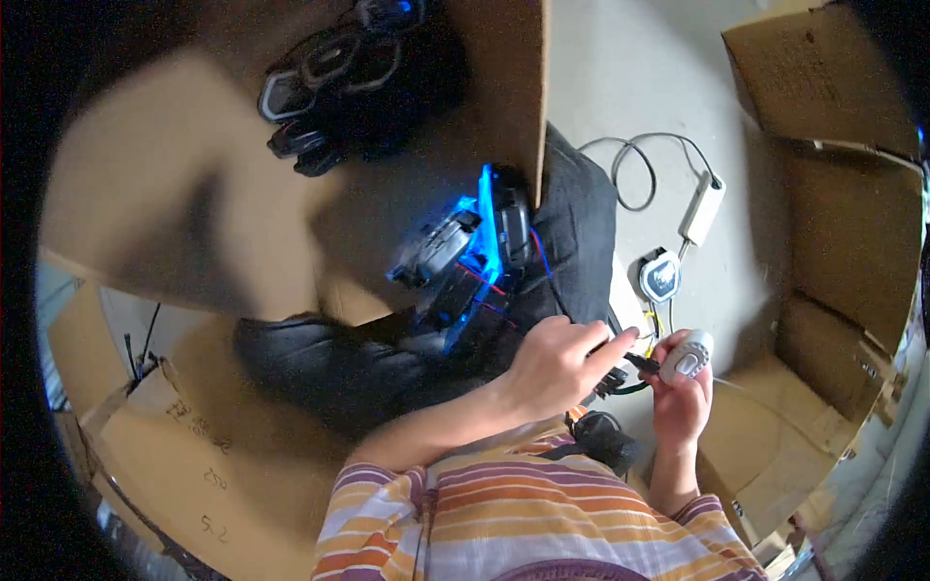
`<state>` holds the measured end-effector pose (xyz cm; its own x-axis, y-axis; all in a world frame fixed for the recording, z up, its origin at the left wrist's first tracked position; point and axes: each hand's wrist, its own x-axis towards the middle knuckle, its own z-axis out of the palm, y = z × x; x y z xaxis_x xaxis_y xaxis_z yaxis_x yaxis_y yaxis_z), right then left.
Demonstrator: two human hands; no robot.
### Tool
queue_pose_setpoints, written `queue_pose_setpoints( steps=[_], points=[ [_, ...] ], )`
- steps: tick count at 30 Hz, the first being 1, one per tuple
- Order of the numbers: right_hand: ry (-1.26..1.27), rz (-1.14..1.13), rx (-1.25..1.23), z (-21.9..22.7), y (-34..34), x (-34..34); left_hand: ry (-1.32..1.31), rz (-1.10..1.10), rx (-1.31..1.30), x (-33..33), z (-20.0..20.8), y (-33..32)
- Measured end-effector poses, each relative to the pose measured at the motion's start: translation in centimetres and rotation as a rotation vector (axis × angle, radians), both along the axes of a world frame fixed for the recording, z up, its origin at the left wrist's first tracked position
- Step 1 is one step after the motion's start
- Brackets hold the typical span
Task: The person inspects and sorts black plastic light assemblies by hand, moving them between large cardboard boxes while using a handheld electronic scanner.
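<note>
My right hand [680, 399] grips a small white rounded device [689, 357] with a grey oval face. My left hand [560, 363] reaches across my body and pinches a black cable plug [641, 363] at the device's left end. The plug tip touches or sits just at the device; I cannot tell whether it is seated. Both hands hover over the grey floor, above my striped shirt [504, 523].
A black and blue electronic unit [465, 257] lies on dark fabric [572, 232] beside a large cardboard box [242, 174]. A white power adapter with coiled cable [702, 208] and a small round device [660, 276] lie on the floor. More cardboard boxes [843, 194] stand right.
</note>
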<state>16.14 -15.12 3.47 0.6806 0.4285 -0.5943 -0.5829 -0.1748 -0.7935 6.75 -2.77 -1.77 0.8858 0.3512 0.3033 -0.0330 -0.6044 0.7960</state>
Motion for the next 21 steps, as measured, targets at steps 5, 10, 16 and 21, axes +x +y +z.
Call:
queue_pose_setpoints(
  steps=[5,10,16,21],
  points=[
    [-0.071,-0.061,-0.056,-0.4,0.7,-0.6,0.011,0.013,-0.004,-0.5,-0.1,0.2],
    [-0.129,-0.003,-0.098,-1.5,0.3,-0.6,0.026,0.010,0.009,-0.9,-0.1,0.2],
    [-0.167,0.079,-0.157,-1.2,1.8,-1.5,0.048,-0.033,0.011,-1.7,0.2,1.0],
    [-0.085,0.062,-0.042,-1.4,2.3,-0.6,-0.104,0.210,-0.649,-5.5,1.7,6.7]
  ],
)
